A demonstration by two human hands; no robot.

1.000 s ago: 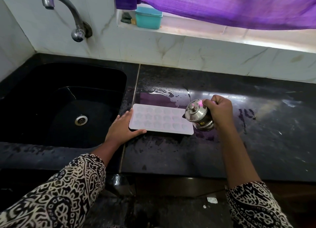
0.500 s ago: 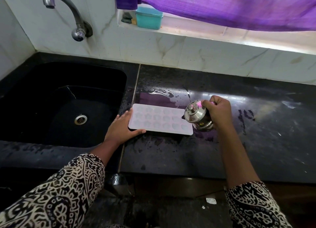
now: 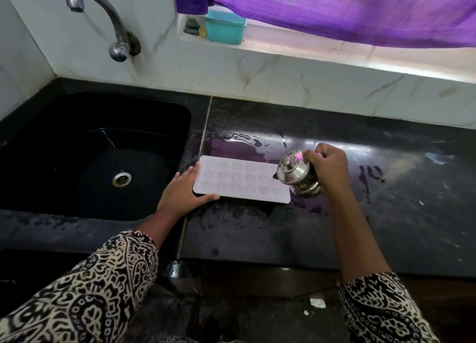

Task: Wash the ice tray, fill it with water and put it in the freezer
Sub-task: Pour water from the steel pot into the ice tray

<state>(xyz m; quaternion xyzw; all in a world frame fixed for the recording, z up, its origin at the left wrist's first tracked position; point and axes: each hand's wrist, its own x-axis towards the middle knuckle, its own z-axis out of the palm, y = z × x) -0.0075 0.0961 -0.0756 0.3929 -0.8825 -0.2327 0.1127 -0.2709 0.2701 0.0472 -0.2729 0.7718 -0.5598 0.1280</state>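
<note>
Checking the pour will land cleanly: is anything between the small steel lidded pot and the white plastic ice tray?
Nothing visible does. The right hand holds the small steel lidded pot tilted at the right end of the white plastic ice tray; the left hand rests at its far left edge.

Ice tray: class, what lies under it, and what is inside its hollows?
The ice tray lies on the wet counter; the patch beneath it is covered. Its shaped hollows show, but water in them cannot be told. A steel pot hides one corner.
</note>
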